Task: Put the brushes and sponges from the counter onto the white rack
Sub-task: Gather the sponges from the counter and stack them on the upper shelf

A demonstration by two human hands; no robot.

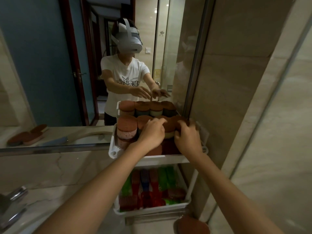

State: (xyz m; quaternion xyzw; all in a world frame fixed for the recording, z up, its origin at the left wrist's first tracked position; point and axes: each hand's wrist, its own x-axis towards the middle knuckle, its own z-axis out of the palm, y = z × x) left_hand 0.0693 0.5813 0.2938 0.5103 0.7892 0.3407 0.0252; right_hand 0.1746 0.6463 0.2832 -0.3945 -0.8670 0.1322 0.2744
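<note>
Our left fingers (157, 123) lie spread and flat on the sponges (128, 128) standing on the rack's (168, 158) top shelf; our right hand (187, 134) curls around one sponge there. Brushes (148, 188) fill the lower shelf. Another sponge (192, 225) lies on the counter (50, 169) below the rack.

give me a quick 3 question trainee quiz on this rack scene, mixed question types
1. True or false: both hands are on the sponges in the top tier of the white rack.
2. What fills the rack's lower tier? A) brushes B) towels C) bottles
3. Fill in: a sponge not yet racked lies on the counter, just ____ the rack in the picture.

Key:
1. True: left hand and right hand both rest there.
2. A, the coloured brushes.
3. Below: the brown sponge.
</note>
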